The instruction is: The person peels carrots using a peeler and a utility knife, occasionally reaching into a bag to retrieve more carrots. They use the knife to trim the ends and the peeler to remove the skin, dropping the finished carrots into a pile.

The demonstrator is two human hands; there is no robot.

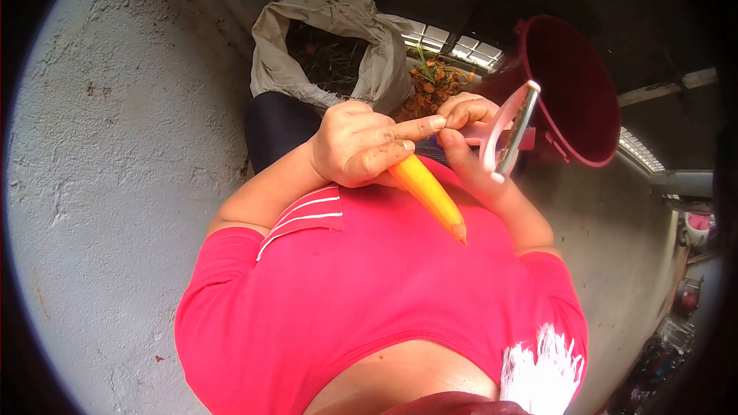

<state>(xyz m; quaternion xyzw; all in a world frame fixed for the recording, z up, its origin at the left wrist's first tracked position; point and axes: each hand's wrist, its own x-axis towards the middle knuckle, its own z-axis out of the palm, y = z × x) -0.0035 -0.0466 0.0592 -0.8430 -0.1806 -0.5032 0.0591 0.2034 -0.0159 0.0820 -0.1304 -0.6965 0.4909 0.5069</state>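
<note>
My left hand (357, 142) is wrapped round the thick end of a yellow-orange carrot (427, 192), whose narrow brownish tip points down toward my chest. Its index finger stretches across and meets the fingertips of my right hand (469, 138). Between the thumb and fingers of that right hand is the handle of a pink peeler (500, 134), with its metal blade tilted upright, clear of the carrot. Dark smudges mark several fingertips. My left palm hides the carrot's upper end.
Beyond my hands stands an open whitish woven sack (388, 69) with plant scraps inside. Orange peelings (434, 84) lie beside it. A large dark red bucket (573, 92) is at the right. A rough grey wall (123, 184) runs along the left; assorted items sit at the far right.
</note>
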